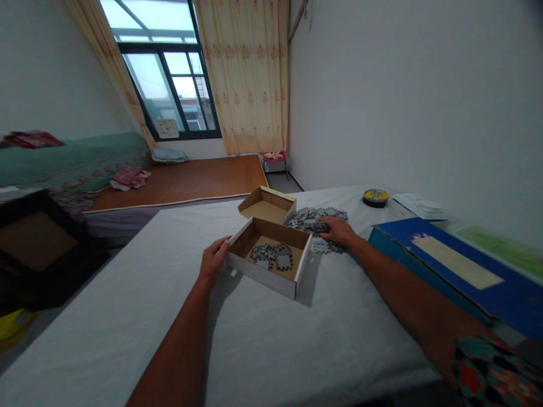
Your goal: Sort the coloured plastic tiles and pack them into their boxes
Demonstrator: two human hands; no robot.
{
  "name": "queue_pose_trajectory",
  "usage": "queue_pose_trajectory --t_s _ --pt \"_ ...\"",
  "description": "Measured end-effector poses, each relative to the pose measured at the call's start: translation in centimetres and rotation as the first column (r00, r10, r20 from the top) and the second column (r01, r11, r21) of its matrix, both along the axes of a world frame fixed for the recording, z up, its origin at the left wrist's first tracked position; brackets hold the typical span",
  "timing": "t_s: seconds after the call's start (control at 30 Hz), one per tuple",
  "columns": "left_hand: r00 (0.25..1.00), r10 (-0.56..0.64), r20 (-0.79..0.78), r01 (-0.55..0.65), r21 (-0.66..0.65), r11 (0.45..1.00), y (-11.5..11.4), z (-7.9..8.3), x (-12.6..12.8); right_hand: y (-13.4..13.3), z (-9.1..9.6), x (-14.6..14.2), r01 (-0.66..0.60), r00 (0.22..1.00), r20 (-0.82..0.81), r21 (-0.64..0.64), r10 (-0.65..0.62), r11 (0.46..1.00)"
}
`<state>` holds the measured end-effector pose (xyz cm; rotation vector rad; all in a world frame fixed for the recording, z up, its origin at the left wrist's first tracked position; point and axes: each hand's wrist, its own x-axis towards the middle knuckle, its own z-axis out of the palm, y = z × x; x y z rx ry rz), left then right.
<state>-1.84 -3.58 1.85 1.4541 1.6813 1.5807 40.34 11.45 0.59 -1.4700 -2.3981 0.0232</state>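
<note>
Here, two hands [213, 260] [338, 230], two open boxes [261, 275] [265, 212], one tabletop puzzle-piece heap [309, 217].

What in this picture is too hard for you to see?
All in the head view:
Right hand: too small to tell if it grips one of the grey pieces.
Far box: its lower part is hidden behind the near box.
Round tin: its writing is too small and blurred.
Blue box: cut off by the right edge.
Yellow thing: cut off by the left edge.
</note>
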Motion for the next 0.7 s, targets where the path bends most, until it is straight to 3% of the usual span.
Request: queue_pose_trajectory --t_s 0.2,0.33,0.4,0.5,0.6,0.7 --pt "1.000 -0.020 -0.014 0.020 0.002 1.000 0.1 -0.1 -0.1 0.4 0.5 1.0 0.248 0.961 -0.120 -0.043 -0.251 0.968" --pt "1.000 -0.015 -0.020 0.015 0.002 1.000 0.2 -0.1 -0.1 0.4 2.6 0.8 0.254 0.923 -0.288 -0.043 -0.256 0.966" --pt "1.000 -0.019 -0.018 0.019 0.000 1.000 0.2 0.0 0.0 -0.3 4.5 -0.7 0.159 0.911 -0.383 -0.013 -0.152 0.987" --pt "1.000 -0.021 -0.020 0.021 -0.007 1.000 0.1 0.1 0.1 -2.7 7.4 -4.9 -0.153 0.868 -0.472 0.037 0.152 0.987" --pt "1.000 -0.001 -0.024 0.000 -0.019 1.000 -0.1 0.3 0.2 -6.0 9.0 -9.7 -0.463 0.784 -0.441 0.053 0.436 0.885" --pt "1.000 -0.002 -0.024 0.001 -0.027 1.000 -0.2 0.4 0.3 -8.8 8.8 -13.1 -0.608 0.755 -0.294 0.021 0.586 0.793"
